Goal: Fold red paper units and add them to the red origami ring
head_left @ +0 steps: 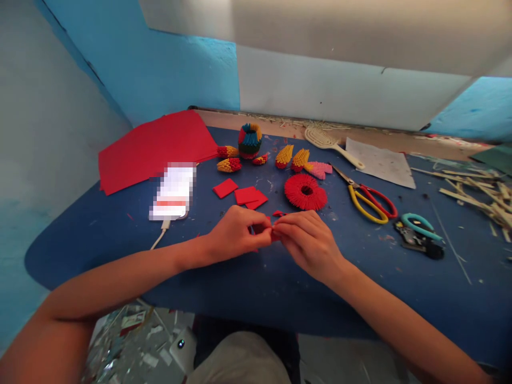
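Observation:
My left hand and my right hand meet over the front middle of the table, both closed in a pinch. Between their fingertips is a small piece of red paper, mostly hidden by the fingers. Just beyond them lies a small folded red paper piece. Flat red paper rectangles rest a little farther back, one apart from the others. To their right sits a red ring of folded paper pieces with a hole in its centre.
At left are large red sheets and a phone on a cable. Behind stand a multicoloured paper vase and yellow-red paper clusters. Rightward lie a hairbrush, scissors, a teal-handled tool and thin strips.

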A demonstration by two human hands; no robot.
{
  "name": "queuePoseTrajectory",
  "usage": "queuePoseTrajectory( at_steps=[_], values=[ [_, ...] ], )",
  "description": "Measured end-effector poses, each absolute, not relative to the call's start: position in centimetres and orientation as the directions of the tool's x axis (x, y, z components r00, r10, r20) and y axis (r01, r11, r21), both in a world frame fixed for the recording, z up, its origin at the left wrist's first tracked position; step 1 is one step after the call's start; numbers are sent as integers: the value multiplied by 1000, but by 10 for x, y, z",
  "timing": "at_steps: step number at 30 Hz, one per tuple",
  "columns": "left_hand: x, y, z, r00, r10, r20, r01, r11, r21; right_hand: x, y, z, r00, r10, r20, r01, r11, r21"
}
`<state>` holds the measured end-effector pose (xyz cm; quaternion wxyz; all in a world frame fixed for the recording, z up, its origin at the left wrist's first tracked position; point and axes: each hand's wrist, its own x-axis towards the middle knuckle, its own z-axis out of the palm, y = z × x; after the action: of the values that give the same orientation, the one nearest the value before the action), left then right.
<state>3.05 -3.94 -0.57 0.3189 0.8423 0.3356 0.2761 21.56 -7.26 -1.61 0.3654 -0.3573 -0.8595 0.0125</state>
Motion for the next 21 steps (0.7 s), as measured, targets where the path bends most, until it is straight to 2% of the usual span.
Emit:
queuePoseTrajectory(
  at_steps=[3, 5, 7, 10, 13, 15, 18, 21],
  values=[
    [33, -43, -7, 585, 717, 379, 397, -661, 637, 209, -75, -17, -331, 719, 611, 636, 648, -419],
    [34, -45, -7, 577, 717, 391, 393, -663, 637, 206, -75, -18, -285, 729, 622, 654, 623, -430],
    [36, -46, -6, 565, 760, 321, 384, -586, 713, 206, -76, -18, -302, 682, 666, 685, 641, -346],
    [37, -46, -5, 530, 824, 199, 374, -438, 818, 209, -79, -15, -408, 579, 706, 721, 679, -140],
    [37, -43, -6, 488, 866, 108, 342, -303, 889, 212, -82, -12, -528, 477, 702, 713, 699, 61],
    [37, -42, -6, 467, 883, 51, 283, -203, 937, 212, -84, -11, -586, 439, 681, 697, 702, 148],
    [35, -39, -4, 447, 895, 9, 153, -87, 984, 212, -84, -12, -600, 471, 646, 715, 678, 169],
    [32, -36, 0, 437, 899, 32, 81, -75, 994, 211, -83, -13, -564, 525, 637, 751, 648, 131]
  ],
)
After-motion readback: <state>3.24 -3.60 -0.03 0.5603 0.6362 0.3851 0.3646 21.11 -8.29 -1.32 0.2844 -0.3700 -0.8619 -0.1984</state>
